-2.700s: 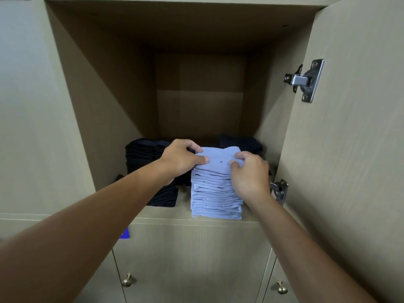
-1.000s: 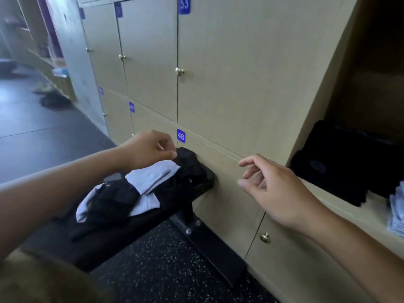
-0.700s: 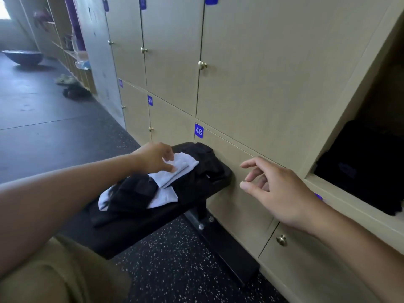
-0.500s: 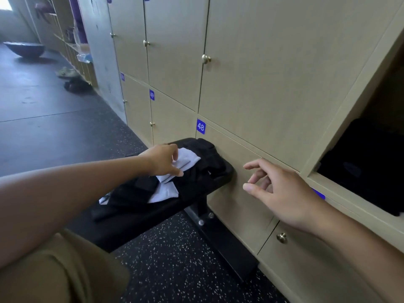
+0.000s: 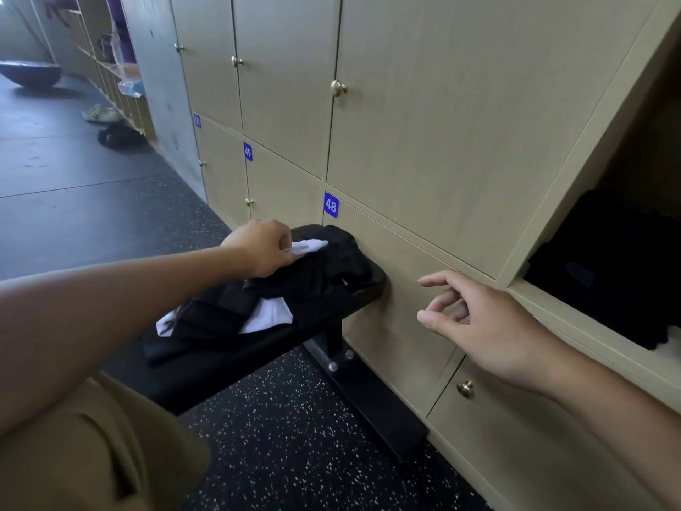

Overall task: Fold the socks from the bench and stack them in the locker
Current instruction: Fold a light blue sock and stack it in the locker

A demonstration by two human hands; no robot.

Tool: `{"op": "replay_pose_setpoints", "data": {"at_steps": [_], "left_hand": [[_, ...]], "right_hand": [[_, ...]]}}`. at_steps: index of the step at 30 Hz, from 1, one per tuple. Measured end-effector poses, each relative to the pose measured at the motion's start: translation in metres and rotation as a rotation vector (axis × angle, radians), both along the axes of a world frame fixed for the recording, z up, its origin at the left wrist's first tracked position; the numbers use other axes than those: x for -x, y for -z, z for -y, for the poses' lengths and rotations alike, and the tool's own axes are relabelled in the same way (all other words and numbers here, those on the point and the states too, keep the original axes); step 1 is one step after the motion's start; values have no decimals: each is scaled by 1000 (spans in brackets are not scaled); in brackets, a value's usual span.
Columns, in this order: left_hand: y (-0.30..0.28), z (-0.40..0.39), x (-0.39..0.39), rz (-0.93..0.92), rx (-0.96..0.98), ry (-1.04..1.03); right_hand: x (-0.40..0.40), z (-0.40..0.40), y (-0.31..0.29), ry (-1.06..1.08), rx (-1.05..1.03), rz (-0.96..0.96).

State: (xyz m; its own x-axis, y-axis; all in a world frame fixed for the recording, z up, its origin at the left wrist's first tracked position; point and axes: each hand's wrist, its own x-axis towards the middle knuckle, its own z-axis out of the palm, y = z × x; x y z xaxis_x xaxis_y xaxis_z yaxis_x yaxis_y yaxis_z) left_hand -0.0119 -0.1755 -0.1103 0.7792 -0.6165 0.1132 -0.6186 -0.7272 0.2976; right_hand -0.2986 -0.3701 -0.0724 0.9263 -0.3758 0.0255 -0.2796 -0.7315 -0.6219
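Left grip (image 5: 263,247) pinching a white sock (image 5: 309,246) above the sock pile (image 5: 258,304) on the black table (image 5: 353,285). Right grip (image 5: 475,326) hovering near locker door 48 (image 5: 330,205), fingers loose, holding nothing. Dark stack (image 5: 611,267) inside the open locker (image 5: 575,186) at right.
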Motion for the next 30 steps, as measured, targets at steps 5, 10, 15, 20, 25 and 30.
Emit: {"op": "replay_pose_setpoints", "data": {"at_steps": [5,10,15,20,25,30], "left_hand": [[-29,-2,6,29,134,20],[-53,10,37,18,319,117],[-64,26,87,88,424,300],[-61,37,122,219,504,581],[-51,46,136,167,468,721],[-53,48,154,-125,510,664]], "right_hand": [[-1,-2,0,96,-308,8],[-2,-12,-6,135,-749,6],[-3,-14,-15,151,-1156,55],[-2,-10,-23,227,-1368,241],[0,-2,-26,230,-1237,372],[5,0,-26,199,-1019,381]]}}
